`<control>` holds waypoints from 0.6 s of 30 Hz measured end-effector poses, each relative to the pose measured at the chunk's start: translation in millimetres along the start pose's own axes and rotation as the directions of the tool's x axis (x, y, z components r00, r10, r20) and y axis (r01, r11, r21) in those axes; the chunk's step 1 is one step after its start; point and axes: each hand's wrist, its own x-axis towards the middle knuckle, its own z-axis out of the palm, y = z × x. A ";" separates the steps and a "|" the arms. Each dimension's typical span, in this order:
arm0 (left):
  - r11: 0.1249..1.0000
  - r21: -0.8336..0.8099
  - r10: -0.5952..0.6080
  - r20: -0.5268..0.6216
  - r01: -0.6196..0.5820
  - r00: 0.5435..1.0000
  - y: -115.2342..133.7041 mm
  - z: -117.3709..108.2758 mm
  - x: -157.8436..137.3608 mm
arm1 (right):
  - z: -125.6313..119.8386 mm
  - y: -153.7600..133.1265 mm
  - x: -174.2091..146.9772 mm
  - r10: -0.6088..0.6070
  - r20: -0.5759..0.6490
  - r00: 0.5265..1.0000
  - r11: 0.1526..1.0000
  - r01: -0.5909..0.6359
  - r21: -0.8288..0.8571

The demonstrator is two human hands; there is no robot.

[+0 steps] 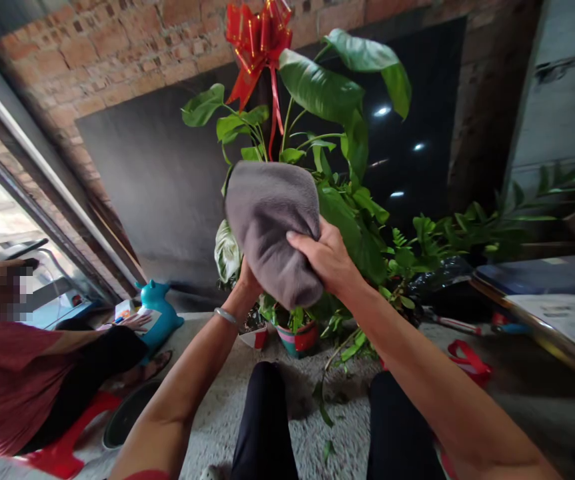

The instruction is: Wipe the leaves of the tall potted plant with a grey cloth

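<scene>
A grey cloth [272, 213] is spread over part of a large potted plant, in front of its stems. My right hand [330, 257] grips the cloth's right side, thumb on top and fingers behind it. At the lower left of the cloth is my left hand [250, 279], its fingers hidden behind the fabric. Whatever lies beneath the cloth is covered. Broad green leaves [322, 87] rise above and beside it, and a pale-backed leaf [227, 250] hangs on the left. A red ribbon bow [259, 37] tops the plant's central pole.
A striped pot [297, 339] stands on the concrete floor near my knees. To the left, a person [12, 373] sits on a red stool [75, 433] beside a blue animal-shaped toy [160, 317]. A dark basin [130, 413] is nearby. Stacked boards [552, 313] lie at right.
</scene>
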 end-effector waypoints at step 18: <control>0.899 0.403 0.111 0.171 -0.173 0.979 -38.9 81.7 -18.9 | -153.7 65.3 -187.8 0.536 -0.659 0.527 0.769 -0.627 0.124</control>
